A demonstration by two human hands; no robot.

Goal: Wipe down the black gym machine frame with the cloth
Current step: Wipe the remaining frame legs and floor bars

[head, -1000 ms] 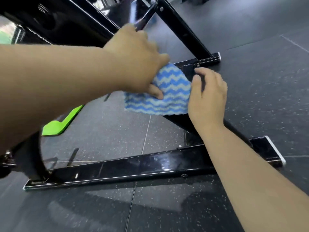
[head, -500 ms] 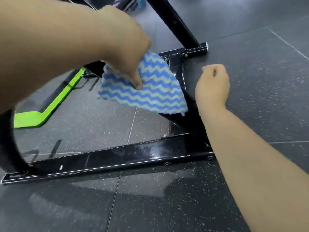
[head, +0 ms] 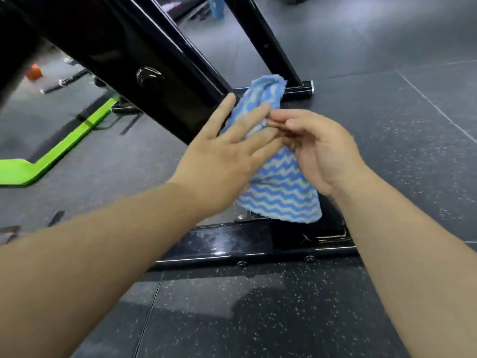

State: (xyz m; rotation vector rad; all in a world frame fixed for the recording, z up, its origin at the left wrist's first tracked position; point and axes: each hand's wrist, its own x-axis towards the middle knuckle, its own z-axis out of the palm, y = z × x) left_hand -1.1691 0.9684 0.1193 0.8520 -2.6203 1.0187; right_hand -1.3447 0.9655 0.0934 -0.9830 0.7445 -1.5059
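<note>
Pinching the blue striped cloth (head: 281, 197) at picture centre, right hand (head: 320, 148) should bunch it tight; left hand (head: 224, 156) touches it, fingers straight

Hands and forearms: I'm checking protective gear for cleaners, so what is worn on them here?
Nothing that shows. The left hand and right hand are gloveless, with no ring visible, though motion blurs them a little. The left forearm and right forearm are bare to the picture's edge: no sleeves, watch or wristband.

You see a cloth (head: 280, 195) of blue and pale zigzags, a glossy black frame (head: 232, 241), a white-speckled grey floor (head: 258, 319), a lime-green bar (head: 64, 148).
</note>
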